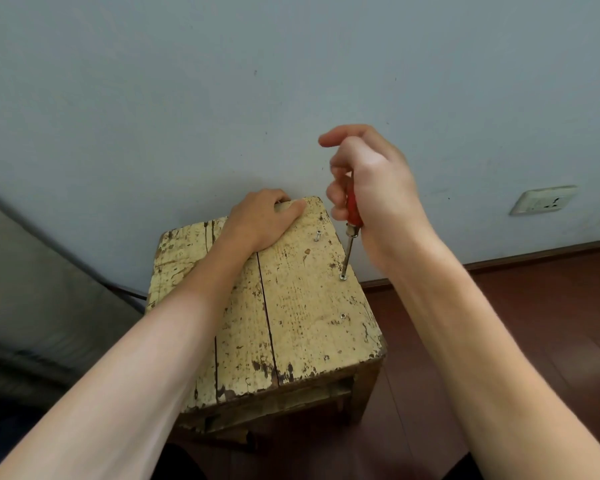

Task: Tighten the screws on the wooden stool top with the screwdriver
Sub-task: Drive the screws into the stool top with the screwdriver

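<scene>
A worn wooden stool top (302,306) with flaking yellow paint stands against the wall. My right hand (371,188) grips a red-handled screwdriver (353,213), held nearly upright. Its metal tip sits in the middle screw (342,277) near the right edge. A second screw (317,234) sticks up farther back, and a third screw (343,316) lies closer to me on the same edge. My left hand (260,220) rests on the far part of the top, fingers curled over its back edge.
A pale blue wall (222,98) rises right behind the stool, with a white socket (542,200) low at the right. Dark red wooden floor (516,323) lies to the right. A grey surface (32,289) and a dark cable (129,291) are at the left.
</scene>
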### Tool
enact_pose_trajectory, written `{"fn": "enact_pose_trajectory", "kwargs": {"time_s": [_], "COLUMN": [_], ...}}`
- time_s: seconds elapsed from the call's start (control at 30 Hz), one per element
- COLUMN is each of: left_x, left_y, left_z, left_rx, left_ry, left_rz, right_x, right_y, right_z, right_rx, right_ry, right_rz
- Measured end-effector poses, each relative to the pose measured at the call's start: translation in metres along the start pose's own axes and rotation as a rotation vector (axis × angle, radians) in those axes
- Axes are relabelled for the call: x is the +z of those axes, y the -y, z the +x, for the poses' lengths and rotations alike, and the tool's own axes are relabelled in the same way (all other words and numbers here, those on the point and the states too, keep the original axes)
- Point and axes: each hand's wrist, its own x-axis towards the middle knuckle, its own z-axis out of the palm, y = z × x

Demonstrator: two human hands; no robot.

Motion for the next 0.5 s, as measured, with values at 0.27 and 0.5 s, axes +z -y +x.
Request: {"fn": "enact_pose_trajectory", "kwargs": {"time_s": [0.27,0.5], "left_x": [-0.005,-0.001], "left_y": [-0.003,-0.001], "left_z": [-0.006,-0.001], "left_rx": [-0.021,-0.008], "left_ry": [0.044,0.015], "left_rz": [-0.041,0.003], "right_x": [-0.028,0.004], "right_y": [-0.001,-0.012], "right_z": [0.009,0.002], "right_rx": [-0.042,-0.195], "right_ry": [0.684,-0.109], "right_rz": [0.108,0.085]}}
